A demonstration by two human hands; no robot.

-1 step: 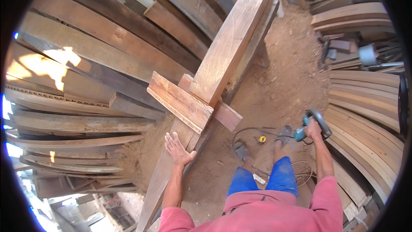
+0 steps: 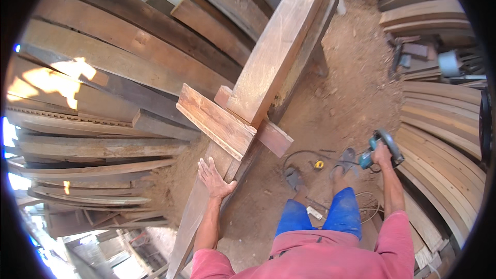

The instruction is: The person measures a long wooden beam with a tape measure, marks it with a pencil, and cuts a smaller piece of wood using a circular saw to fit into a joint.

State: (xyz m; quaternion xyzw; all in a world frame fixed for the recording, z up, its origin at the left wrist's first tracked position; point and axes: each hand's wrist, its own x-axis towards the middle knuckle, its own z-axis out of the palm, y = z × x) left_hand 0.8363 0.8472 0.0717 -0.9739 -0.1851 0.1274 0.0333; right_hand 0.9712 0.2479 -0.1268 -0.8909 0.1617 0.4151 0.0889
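Observation:
My left hand [image 2: 215,179] lies palm down with fingers spread on a long beam [image 2: 192,217] that runs from lower left to upper right. Just beyond its fingertips, a short reddish board [image 2: 217,121] sits crosswise on the beam. Behind that board a thick, long plank [image 2: 279,46] rests over another short crosspiece [image 2: 275,138], whose ends stick out on both sides. Off to the right, my right hand [image 2: 381,154] is closed around the handle of a teal circular saw [image 2: 365,160]. The saw is held in the air, apart from the wood; its dark round guard faces right.
A dark cable [image 2: 287,156] loops over the sawdust-covered ground beside my feet. Near it lie a small yellow round object [image 2: 319,165] and a white oblong piece [image 2: 313,213]. Stacked boards [image 2: 103,51] fill the left side; more planks [image 2: 439,150] are piled at right.
The view has shifted very slightly. My left hand stays on the beam and my right hand still grips the circular saw.

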